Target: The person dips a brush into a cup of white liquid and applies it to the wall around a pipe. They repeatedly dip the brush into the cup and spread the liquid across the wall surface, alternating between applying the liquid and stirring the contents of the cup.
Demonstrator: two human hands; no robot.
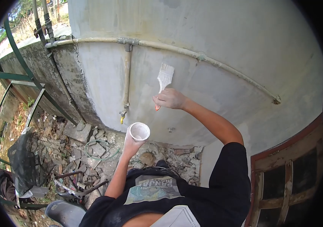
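My right hand (pixel 172 99) is closed round the handle of a paintbrush (pixel 165 75), whose white-coated bristles point up against the grey wall (pixel 207 90). A bit of red shows at the lower end of the handle. Lower and to the left, my left hand (pixel 132 145) grips a white plastic cup (pixel 139 131) from below and the side. The cup's mouth faces up, and its inside looks whitish. Just above the cup, a tap (pixel 122 116) with a yellow part hangs from the vertical pipe (pixel 127 79).
A horizontal pipe (pixel 169 48) runs along the wall above the brush. Rubble (pixel 71 151) and a thin green hose loop (pixel 89 149) lie on the ground. At left stands a green metal frame (pixel 20 62); a grey chair (pixel 65 212) is below it. A wooden-framed window (pixel 288 185) is at lower right.
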